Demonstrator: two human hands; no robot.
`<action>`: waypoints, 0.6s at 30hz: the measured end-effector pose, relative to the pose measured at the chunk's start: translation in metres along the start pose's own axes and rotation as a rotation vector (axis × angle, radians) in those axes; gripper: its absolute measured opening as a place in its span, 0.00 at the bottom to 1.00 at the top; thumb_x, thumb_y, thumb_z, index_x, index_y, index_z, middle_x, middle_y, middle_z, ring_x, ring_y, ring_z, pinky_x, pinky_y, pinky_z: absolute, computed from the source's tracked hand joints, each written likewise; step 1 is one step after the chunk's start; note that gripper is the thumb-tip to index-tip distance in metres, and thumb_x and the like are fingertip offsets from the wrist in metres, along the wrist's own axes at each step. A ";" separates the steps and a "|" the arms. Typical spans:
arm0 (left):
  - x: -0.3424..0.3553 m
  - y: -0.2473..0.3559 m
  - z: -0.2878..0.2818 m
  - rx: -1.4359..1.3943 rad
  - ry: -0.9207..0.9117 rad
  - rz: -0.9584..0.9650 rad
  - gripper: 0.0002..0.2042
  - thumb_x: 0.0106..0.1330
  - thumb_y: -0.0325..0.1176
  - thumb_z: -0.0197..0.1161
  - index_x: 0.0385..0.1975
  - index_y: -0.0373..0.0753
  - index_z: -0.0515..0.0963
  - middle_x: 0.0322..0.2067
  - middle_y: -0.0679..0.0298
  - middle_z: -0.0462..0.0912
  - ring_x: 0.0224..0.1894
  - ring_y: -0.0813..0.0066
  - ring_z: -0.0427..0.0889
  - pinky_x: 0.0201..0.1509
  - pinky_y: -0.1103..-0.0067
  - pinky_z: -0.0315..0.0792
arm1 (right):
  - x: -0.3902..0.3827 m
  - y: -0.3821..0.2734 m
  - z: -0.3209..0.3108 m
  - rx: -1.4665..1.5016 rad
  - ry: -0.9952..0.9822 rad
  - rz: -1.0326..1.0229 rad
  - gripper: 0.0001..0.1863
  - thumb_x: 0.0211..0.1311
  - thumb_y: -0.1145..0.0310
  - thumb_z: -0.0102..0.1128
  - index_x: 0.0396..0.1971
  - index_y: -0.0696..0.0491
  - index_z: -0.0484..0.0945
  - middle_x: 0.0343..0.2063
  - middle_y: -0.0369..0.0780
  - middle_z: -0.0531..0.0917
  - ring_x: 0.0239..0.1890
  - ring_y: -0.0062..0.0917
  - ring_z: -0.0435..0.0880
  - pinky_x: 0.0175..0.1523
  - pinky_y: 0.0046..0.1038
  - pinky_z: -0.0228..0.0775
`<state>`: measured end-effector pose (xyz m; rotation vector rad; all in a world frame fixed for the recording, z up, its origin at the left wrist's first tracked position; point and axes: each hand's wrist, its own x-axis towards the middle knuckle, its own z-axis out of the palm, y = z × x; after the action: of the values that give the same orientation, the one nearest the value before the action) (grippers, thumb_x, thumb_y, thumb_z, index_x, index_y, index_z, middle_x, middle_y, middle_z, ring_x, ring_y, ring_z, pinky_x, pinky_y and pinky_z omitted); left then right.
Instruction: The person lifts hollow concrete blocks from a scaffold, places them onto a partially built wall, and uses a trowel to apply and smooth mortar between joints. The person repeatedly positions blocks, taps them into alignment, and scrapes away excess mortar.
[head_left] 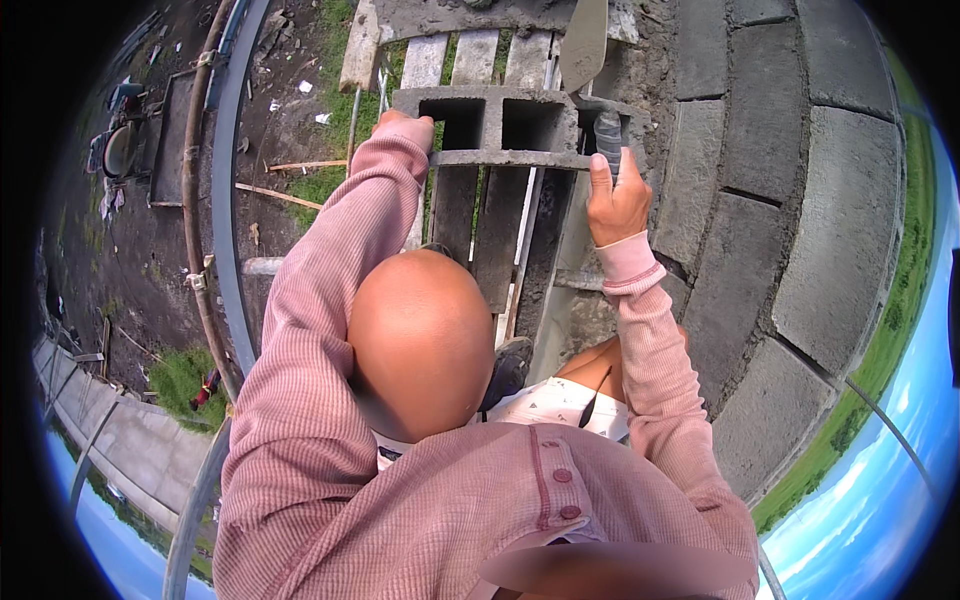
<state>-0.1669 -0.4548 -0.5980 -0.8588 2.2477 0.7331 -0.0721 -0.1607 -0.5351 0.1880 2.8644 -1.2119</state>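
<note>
A grey hollow concrete block [495, 158] spans the space between my two hands, over the wooden planks, its open cells facing up. My left hand [405, 128] is closed on its left end, the fingers partly hidden. At the other end, my right hand [617, 203] has its thumb against the block's near face. That same hand also holds a trowel [585, 45], whose dark wrapped handle stands between thumb and fingers and whose blade points away from me. Whether anything beneath supports the block cannot be made out.
To the right runs a block wall [745, 150] with mortar joints. Wooden planks [490, 230] form a platform below, with a mortar-smeared board [470, 18] at the far side. A metal pole [232, 190] and a wooden pole [193, 190] rise at left, above littered ground.
</note>
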 end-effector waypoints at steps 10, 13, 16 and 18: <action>0.000 -0.001 0.001 0.020 0.058 0.025 0.28 0.64 0.51 0.65 0.54 0.32 0.81 0.56 0.45 0.82 0.61 0.52 0.80 0.68 0.68 0.70 | 0.003 0.007 0.006 0.069 0.125 -0.158 0.18 0.73 0.54 0.56 0.42 0.57 0.75 0.28 0.55 0.84 0.32 0.56 0.85 0.37 0.45 0.75; -0.001 -0.009 0.008 -0.176 -0.039 0.001 0.28 0.65 0.52 0.64 0.53 0.31 0.82 0.54 0.44 0.83 0.58 0.52 0.82 0.65 0.65 0.71 | 0.004 0.027 0.016 -0.401 -0.122 0.043 0.23 0.72 0.51 0.55 0.47 0.59 0.78 0.32 0.58 0.84 0.39 0.60 0.83 0.44 0.50 0.75; -0.005 -0.013 0.024 -0.153 0.030 0.033 0.27 0.65 0.49 0.65 0.54 0.33 0.81 0.53 0.45 0.84 0.57 0.52 0.83 0.64 0.65 0.72 | 0.008 0.052 0.017 -0.437 -0.021 -0.084 0.20 0.68 0.49 0.58 0.41 0.53 0.76 0.35 0.57 0.84 0.34 0.59 0.82 0.44 0.56 0.73; -0.005 -0.010 0.031 -0.127 0.052 0.046 0.26 0.64 0.48 0.66 0.55 0.34 0.81 0.53 0.46 0.84 0.57 0.52 0.83 0.63 0.65 0.72 | 0.011 0.061 0.016 -0.384 -0.124 -0.022 0.22 0.70 0.49 0.55 0.43 0.55 0.75 0.35 0.58 0.83 0.39 0.61 0.81 0.46 0.56 0.72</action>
<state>-0.1458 -0.4388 -0.6177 -0.8972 2.2932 0.8924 -0.0759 -0.1288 -0.5911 0.0676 2.9208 -0.6285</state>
